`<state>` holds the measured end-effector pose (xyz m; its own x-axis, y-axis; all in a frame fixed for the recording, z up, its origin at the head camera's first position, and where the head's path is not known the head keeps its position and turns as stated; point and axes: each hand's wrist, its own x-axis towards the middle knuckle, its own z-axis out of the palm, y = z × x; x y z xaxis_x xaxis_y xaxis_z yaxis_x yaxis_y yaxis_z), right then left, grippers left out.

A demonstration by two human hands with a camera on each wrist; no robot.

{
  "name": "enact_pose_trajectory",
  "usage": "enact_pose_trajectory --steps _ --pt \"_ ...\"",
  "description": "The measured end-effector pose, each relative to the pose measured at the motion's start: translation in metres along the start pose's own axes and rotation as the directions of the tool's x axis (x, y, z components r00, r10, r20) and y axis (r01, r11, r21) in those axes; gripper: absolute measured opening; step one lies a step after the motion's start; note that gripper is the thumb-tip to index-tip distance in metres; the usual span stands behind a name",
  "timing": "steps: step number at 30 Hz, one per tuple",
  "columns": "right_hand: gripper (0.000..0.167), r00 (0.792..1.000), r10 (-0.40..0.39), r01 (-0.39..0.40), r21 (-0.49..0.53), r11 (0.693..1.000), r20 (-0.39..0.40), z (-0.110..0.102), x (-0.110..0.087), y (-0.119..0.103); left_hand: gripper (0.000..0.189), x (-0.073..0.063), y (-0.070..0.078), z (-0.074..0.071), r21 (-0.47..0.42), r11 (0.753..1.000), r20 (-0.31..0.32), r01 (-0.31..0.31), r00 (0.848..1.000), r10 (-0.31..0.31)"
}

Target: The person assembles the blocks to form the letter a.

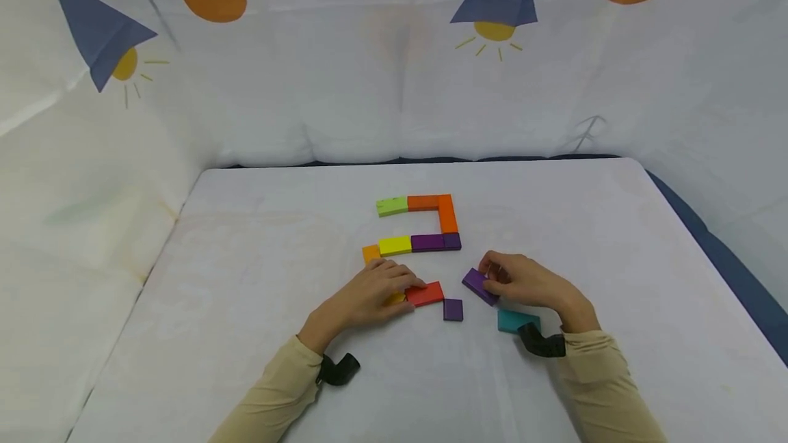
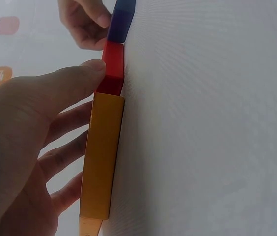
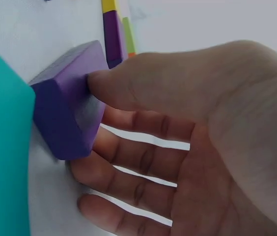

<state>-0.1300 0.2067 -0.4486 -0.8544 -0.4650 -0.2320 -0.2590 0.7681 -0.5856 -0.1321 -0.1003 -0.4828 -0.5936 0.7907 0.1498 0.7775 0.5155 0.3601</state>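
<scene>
My left hand (image 1: 372, 296) lies over the near row of blocks, pinching a red block (image 1: 429, 293) between thumb and fingers. Left of it, partly hidden under the hand, is an amber block (image 2: 101, 157) that meets the red one end to end. A small purple square block (image 1: 453, 310) sits at the red block's right corner. Slightly farther right, my right hand (image 1: 532, 284) pinches a longer purple block (image 3: 69, 98), held at a slant with its thumb on one face. A teal block (image 1: 511, 320) lies just below that hand, near the wrist.
Farther back, a lime block (image 1: 392, 206), orange blocks (image 1: 448, 214), purple blocks (image 1: 427, 243), a yellow block (image 1: 395, 245) and a light orange block (image 1: 371, 252) form a bent line. All lie on a white table (image 1: 277, 224), with white printed cloth (image 1: 345, 87) behind.
</scene>
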Motion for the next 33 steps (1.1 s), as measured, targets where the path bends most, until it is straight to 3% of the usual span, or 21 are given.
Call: enact_pose_trajectory --steps 7,21,33 --pt "0.017 0.999 0.001 -0.001 -0.009 1.0 -0.052 0.009 0.003 -0.003 0.036 -0.003 0.002 -0.001 -0.011 1.0 0.008 0.01 1.0 -0.01" --pt "0.019 0.991 0.091 -0.101 -0.098 0.99 -0.098 0.015 0.009 -0.012 0.035 -0.002 0.0 0.001 -0.004 1.0 -0.02 -0.013 1.0 0.013" --pt "0.019 0.987 0.096 -0.111 -0.116 0.987 -0.128 0.019 0.014 -0.014 0.035 -0.001 0.0 0.0 -0.025 1.0 -0.03 -0.007 1.0 0.006"
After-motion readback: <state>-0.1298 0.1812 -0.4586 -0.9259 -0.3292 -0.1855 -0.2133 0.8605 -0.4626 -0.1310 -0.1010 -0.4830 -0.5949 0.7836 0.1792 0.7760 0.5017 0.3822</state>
